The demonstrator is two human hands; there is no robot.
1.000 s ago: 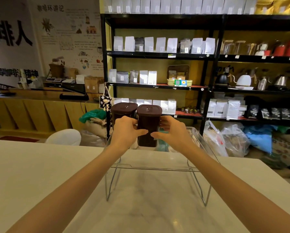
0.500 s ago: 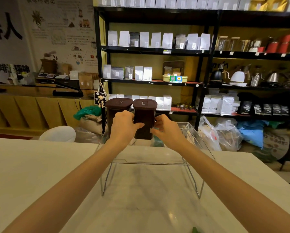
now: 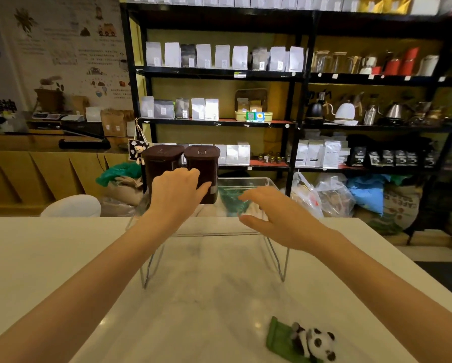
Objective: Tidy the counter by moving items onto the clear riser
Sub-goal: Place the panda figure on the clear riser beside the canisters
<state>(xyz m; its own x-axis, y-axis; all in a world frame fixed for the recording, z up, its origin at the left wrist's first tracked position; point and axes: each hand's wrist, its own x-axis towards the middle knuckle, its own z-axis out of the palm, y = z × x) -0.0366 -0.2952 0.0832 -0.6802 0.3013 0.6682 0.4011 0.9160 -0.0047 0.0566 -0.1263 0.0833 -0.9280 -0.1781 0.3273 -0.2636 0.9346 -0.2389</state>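
Observation:
Two dark brown lidded jars stand side by side on the left part of the clear riser (image 3: 247,233): the left jar (image 3: 160,161) and the right jar (image 3: 202,163). My left hand (image 3: 176,196) hovers in front of both, fingers loose, thumb lying across the lower front of the right jar without gripping it. My right hand (image 3: 278,218) is open over the riser's right half, fingers spread, holding nothing. A small panda plush on a green leaf (image 3: 308,341) lies on the white counter (image 3: 62,258), near and to the right.
The riser stands on thin legs near the counter's far edge. Behind it are black shelves (image 3: 295,121) with bags, kettles and jars. Sacks and plastic bags lie on the floor beyond. A white stool (image 3: 73,205) shows at the far left edge.
Both hands were shut on the right jar. My right hand has let go and drawn back to the right; my left hand has loosened. The view tilted down, revealing the panda.

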